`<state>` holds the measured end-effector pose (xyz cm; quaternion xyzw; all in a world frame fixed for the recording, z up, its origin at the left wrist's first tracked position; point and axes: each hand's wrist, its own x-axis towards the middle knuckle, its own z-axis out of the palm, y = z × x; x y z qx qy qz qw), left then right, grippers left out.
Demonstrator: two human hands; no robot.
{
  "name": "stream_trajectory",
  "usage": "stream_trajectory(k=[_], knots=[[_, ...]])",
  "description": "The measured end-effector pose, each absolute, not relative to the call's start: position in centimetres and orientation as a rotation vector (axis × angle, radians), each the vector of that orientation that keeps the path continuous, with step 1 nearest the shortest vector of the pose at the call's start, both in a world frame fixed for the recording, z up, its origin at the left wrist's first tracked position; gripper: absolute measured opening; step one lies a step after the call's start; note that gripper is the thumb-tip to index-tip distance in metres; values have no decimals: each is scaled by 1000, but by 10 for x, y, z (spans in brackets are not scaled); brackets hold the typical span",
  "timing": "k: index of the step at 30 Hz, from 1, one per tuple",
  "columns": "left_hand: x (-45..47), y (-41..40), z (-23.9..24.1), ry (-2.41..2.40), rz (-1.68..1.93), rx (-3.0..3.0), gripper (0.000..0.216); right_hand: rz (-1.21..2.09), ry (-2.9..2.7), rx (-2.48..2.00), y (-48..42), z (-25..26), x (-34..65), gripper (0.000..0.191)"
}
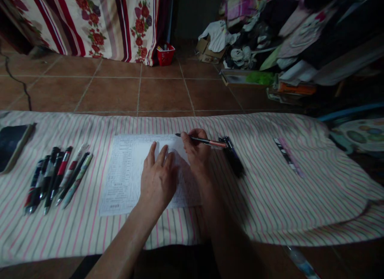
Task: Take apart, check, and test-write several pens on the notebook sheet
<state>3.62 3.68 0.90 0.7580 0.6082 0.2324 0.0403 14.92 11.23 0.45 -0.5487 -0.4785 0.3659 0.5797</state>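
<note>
A printed sheet of paper lies on a striped cloth in front of me. My left hand rests on the middle of the sheet with its fingers spread. Near the sheet's top right, my right hand grips a pen, its dark tip pointing left at the upper edge of the paper. I cannot tell whether the tip touches the paper. Just right of that hand lies a dark bundle, perhaps pens or a case, partly in shadow.
Several pens lie in a group on the left, beside a dark-screened device. Two slim pen-like items are on the right. Beyond the striped cloth, a red basket and piled clothes stand on the tiled floor.
</note>
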Motion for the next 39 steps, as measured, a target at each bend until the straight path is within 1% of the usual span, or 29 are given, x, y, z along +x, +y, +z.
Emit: stream_trajectory(k=[6, 15, 21, 25, 31, 39], knots=[[34, 34, 5, 1949, 570, 2296, 37, 1024, -1184, -1249, 109, 5, 137, 24], [35, 35, 5, 1969, 517, 2258, 40, 1010, -1207, -1305, 109, 4, 123, 24], [33, 38, 6, 2024, 507, 2219, 44, 1058, -1261, -1292, 109, 0, 111, 24], [28, 36, 7, 2086, 482, 2188, 42, 1022, -1289, -1321, 110, -2, 102, 24], [21, 36, 11, 2068, 401, 2140, 44, 878, -1403, -1449, 110, 0, 94, 14], [20, 37, 12, 2045, 287, 2134, 46, 806, -1429, -1445, 112, -4, 94, 13]])
